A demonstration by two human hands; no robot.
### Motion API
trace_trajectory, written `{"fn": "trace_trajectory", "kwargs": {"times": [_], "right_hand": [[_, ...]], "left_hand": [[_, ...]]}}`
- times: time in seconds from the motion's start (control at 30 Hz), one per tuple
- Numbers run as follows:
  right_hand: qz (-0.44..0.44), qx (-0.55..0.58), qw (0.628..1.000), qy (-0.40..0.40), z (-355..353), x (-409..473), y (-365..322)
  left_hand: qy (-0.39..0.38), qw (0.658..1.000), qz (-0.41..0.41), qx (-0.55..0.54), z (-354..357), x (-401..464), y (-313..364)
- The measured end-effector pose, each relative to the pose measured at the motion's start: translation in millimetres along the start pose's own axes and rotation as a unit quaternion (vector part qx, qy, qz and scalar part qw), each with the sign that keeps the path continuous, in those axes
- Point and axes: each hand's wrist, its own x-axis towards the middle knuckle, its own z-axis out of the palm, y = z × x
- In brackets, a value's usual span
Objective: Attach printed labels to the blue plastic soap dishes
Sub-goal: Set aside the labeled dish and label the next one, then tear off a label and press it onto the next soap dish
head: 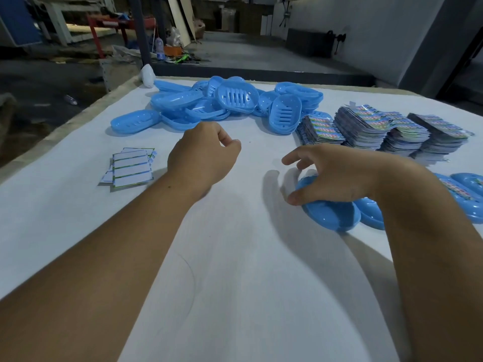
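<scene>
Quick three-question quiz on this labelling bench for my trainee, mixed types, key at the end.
1. True or false: the left hand holds a soap dish.
2. Which hand rests on the blue dish at the near right?
3. The stacks of printed labels lie: A) left of the dish pile, B) right of it.

Key: 1 false, its fingers are curled and no dish is in it; 2 the right hand; 3 B.
</scene>
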Motion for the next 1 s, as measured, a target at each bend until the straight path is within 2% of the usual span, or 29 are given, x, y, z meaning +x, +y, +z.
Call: {"fn": "trace_trajectory", "kwargs": {"times": [0.1, 0.3, 0.6, 0.73, 0.87, 1.0], "right_hand": [[-0.01, 0.021, 1.0, 0.019, 2, 4, 1], [-0.047, 0.061, 0.991, 0.112, 15, 27, 1], [-0.034, 0.084, 0.985, 0.146, 23, 40, 6], [-0.04, 0.113, 0.98, 0.16, 24, 39, 8], [-0.044, 0.105, 0.976, 0.186, 23, 39, 9], [-0.049, 0.145, 0.968, 0.198, 21, 38, 11]], "left_hand": [[-0.004, 1.0, 0.004, 0.004, 1, 0, -1], [0.008, 0.999, 0.036, 0.02, 7, -1, -1], [0.001, 0.993, 0.119, 0.021, 33, 22, 32], [-0.045, 0.984, 0.172, 0.034, 56, 48, 58], [-0.06, 0.982, 0.173, 0.039, 82, 71, 81], [-0.058, 0.987, 0.147, 0.045, 99, 86, 91]]}}
